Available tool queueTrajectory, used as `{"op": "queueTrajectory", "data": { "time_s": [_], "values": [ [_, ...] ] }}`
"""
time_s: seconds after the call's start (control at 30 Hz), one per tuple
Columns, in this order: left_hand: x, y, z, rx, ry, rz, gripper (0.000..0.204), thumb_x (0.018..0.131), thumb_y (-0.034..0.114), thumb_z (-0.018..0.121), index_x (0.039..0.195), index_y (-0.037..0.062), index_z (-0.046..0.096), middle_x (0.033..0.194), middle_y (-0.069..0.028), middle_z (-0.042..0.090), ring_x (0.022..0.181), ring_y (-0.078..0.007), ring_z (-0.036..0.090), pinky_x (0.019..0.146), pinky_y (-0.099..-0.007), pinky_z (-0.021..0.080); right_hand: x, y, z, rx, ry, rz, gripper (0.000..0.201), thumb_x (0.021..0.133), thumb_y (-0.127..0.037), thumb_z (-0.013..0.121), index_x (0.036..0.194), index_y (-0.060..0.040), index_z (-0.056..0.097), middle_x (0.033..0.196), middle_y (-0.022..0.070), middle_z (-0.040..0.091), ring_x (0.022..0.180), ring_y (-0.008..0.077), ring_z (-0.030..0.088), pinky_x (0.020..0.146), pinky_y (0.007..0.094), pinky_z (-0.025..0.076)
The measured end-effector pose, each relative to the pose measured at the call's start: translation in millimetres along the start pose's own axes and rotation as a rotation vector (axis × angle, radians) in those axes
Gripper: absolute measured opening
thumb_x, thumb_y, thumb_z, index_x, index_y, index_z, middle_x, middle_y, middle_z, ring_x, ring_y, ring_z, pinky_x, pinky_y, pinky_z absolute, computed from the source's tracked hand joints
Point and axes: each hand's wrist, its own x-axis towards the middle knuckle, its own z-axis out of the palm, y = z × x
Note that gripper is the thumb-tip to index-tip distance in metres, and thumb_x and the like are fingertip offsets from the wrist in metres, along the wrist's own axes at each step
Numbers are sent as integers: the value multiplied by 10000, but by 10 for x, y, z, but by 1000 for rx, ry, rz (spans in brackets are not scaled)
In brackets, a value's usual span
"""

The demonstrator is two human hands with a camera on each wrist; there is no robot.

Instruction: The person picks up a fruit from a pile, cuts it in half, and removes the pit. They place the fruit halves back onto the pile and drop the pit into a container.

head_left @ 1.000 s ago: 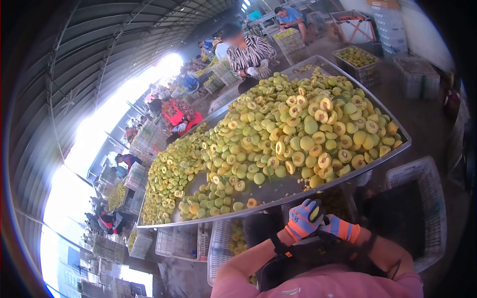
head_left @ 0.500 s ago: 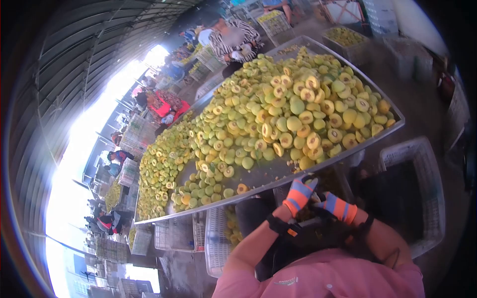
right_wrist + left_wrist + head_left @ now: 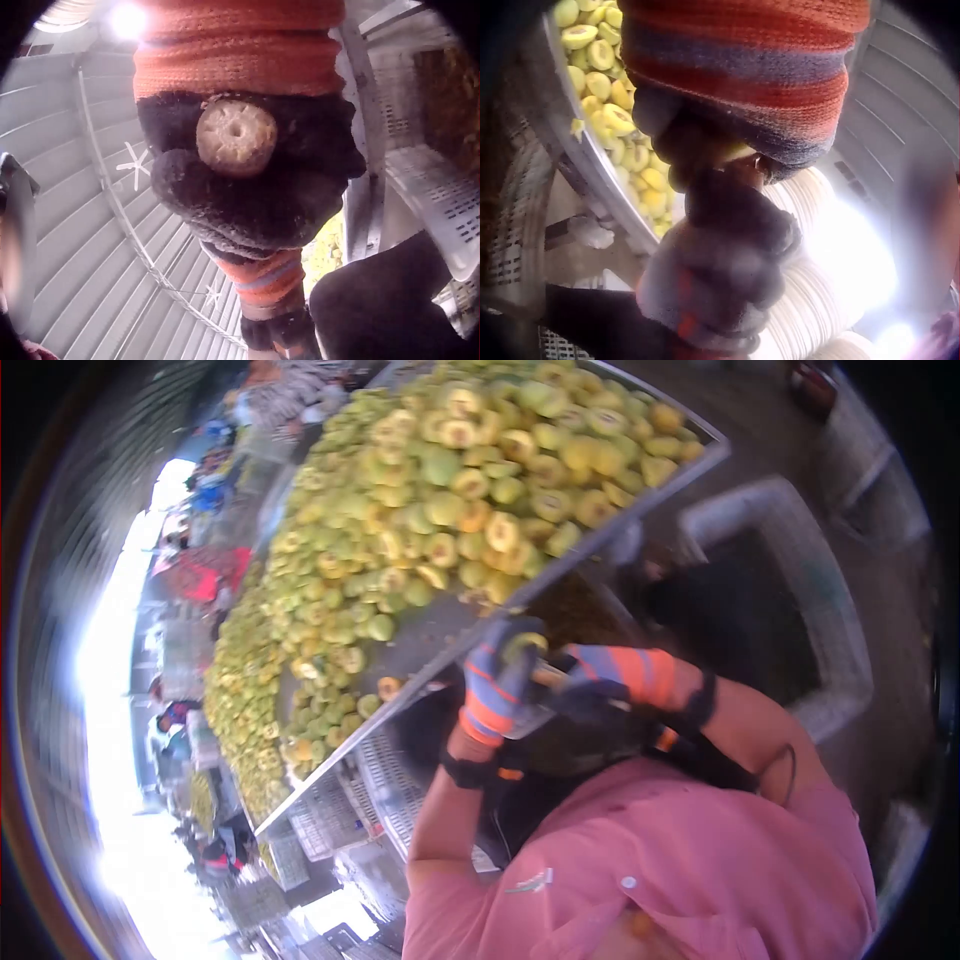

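My left hand [image 3: 498,682], in a striped glove with dark fingers, holds a yellow-green stone fruit [image 3: 524,646] beside the metal table's edge. In the left wrist view its fingers curl around the fruit, mostly hiding it. Close against it, my right hand [image 3: 615,678] grips a tool by its handle [image 3: 236,139]. The round, pale brown handle end pokes out of the dark glove in the right wrist view. The tool's working end points toward the fruit and is hidden between the hands.
A metal-rimmed table [image 3: 640,510] bears a large heap of halved yellow-green fruit [image 3: 440,510], some with stones showing. Pale plastic crates [image 3: 840,630] stand right of my arms and below the table's left side [image 3: 325,815]. Other people are at the far left, one in red [image 3: 205,573].
The head view has swung down and to the right, so the table sits higher and further left. Both hands stay together; the fruit in the left hand shows again after being mostly hidden.
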Motion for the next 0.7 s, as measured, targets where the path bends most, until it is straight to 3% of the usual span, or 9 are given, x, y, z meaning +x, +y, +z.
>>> {"op": "queueTrajectory", "data": {
  "time_s": [0.07,0.13,0.2,0.4,0.43,0.53,0.57,0.67,0.7],
  "values": [
    [-16,407,-87,233,-156,224,300,828,78,626,1116,-6,613,960,-149,645,866,-282,654,761,-331,513,-12,-201,132,227,44,254,279,900,-231,650,1091,-28,650,926,-15,639,844,65,565,745,248,467],
    [-58,707,-165,225,-326,251,286,828,92,615,1091,-20,618,932,-175,637,839,-332,659,731,-354,520,-86,-392,237,184,-21,261,343,887,-234,661,1169,-44,611,968,-37,618,887,74,556,790,240,462],
    [-140,828,-180,272,-375,348,326,794,86,622,1105,-13,607,934,-184,630,818,-382,641,693,-378,520,-103,-557,299,263,-150,356,398,887,-217,656,1233,-37,574,995,-24,607,911,83,551,798,235,457],
    [-231,855,-225,84,-439,331,385,794,88,659,1160,3,578,969,-167,621,793,-382,628,669,-376,518,-59,-591,500,326,-71,232,316,860,-126,662,1157,-37,600,981,-6,621,859,74,573,730,224,457],
    [-215,785,-240,109,-453,277,355,837,146,613,1149,-20,580,996,-160,631,831,-339,645,737,-381,519,-66,-499,467,354,-66,283,316,870,-156,663,1155,-40,593,947,-3,618,832,74,578,711,223,459],
    [-195,475,-175,-226,-305,22,367,882,224,609,1150,-25,583,1013,-124,615,907,-233,623,809,-343,490,-72,-231,303,446,-19,439,286,893,-214,659,1114,-51,580,835,-5,596,717,69,572,624,222,446],
    [-159,399,-173,-282,-306,-57,405,910,303,598,1140,-31,589,1031,-92,597,951,-160,566,840,-307,459,-53,-238,274,482,17,491,250,897,-211,653,1078,-55,580,791,-11,582,657,64,556,573,221,431],
    [-35,125,-187,-262,-307,22,403,918,316,574,1124,-31,597,1016,-83,599,935,-157,565,832,-302,460,-39,-95,237,662,79,526,242,894,-236,638,1010,-29,592,734,6,566,575,97,545,514,236,417],
    [-75,105,-176,-363,-290,-125,383,923,312,555,1098,-25,610,1000,-83,599,927,-161,563,828,-302,460,-17,-97,252,666,106,518,242,894,-240,641,1003,-29,593,731,6,563,575,101,545,512,238,416]
  ]
}}
